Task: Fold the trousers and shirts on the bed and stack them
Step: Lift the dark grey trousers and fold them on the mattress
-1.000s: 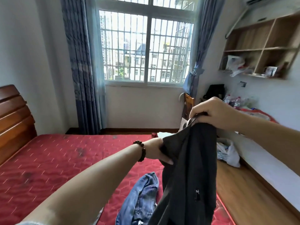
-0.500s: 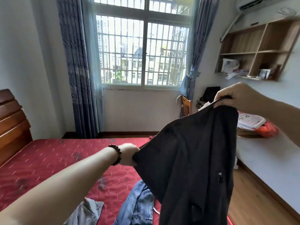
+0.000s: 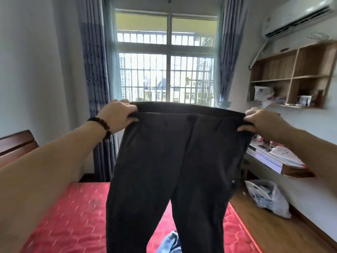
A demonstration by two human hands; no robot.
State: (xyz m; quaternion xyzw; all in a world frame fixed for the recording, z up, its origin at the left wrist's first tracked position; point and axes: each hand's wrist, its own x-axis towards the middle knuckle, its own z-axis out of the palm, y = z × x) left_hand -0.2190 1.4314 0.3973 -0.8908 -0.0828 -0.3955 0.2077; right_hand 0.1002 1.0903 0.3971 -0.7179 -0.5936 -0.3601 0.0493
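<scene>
Dark grey trousers hang spread out in the air in front of me, waistband on top and both legs dropping past the bottom of the view. My left hand grips the left end of the waistband. My right hand grips the right end, so the band is stretched flat between them. Under the trousers lies the bed with its red mattress. A blue denim garment lies crumpled on the mattress between the hanging legs, mostly hidden.
A wooden headboard is at the left. To the right are the wooden floor, a white plastic bag on it, and a long desk with books. Wall shelves and a barred window are behind.
Both hands rose and moved apart along the waistband, opening the bunched trousers out flat. My view tilted upward, so less of the bed shows.
</scene>
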